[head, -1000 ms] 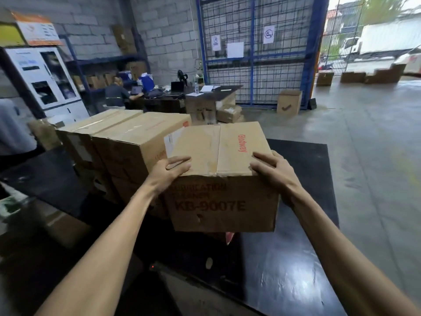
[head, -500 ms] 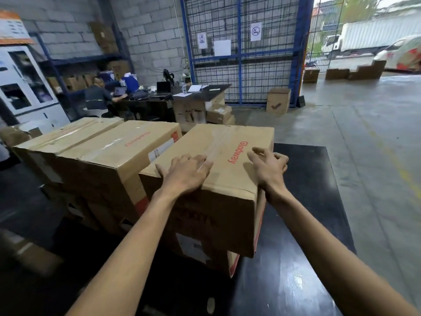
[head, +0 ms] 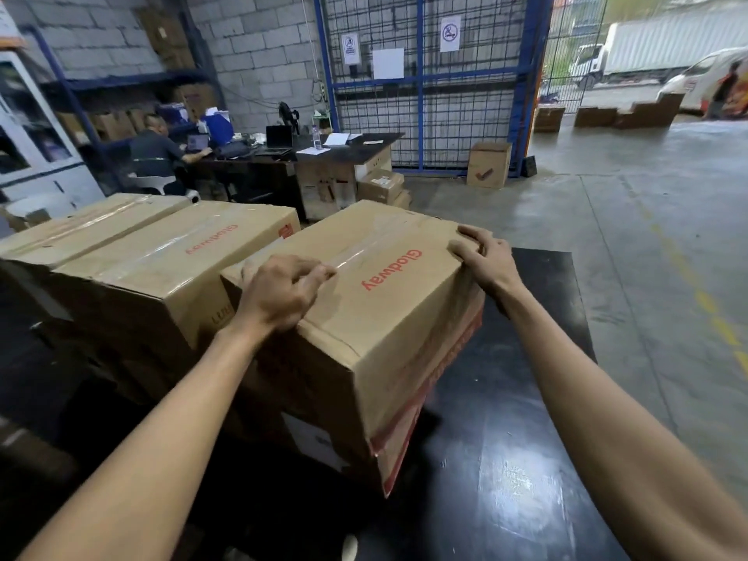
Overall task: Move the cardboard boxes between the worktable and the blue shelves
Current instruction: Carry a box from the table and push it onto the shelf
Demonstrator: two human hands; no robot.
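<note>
Both hands on top of nearest cardboard box point(head: 376, 317). Left hand point(head: 279, 295) at near-left top edge, fingers curled, knuckles up, fingertips pressing into taped top; whether holding anything beyond box surface: can't tell. Right hand point(head: 479, 257) at far-right top corner, fingers bent over corner, thumb side toward centre seam. Box between the two arms, w/ red "Glodway" print and clear tape strip along top seam.

Sits on black worktable point(head: 506, 459), turned at an angle to table edge, near-right lower corner w/ red stripe pointing toward camera. Just left, nearly touching: second box point(head: 170, 269), same print, taped. Left of that, third box point(head: 81, 232), side by side w/ second. All 3 approx same height.

Right of held box: bare glossy table surface up to right edge, then grey concrete floor point(head: 647, 257) w/ yellow dashed line. Near side of table also bare, dark, w/ glare patch.

Farther back: dark desk point(head: 344, 149) w/ laptops, bottle, papers; seated person point(head: 156, 151) at it, back to camera. Cartons stacked under and beside desk. Single box w/ check mark point(head: 487, 164) on floor by blue mesh partition point(head: 421, 74). Blue shelves point(head: 121, 87) w/ cartons at back left against block wall. White cabinet at far left. Low row of boxes point(head: 615, 113) near open doorway, truck outside.
</note>
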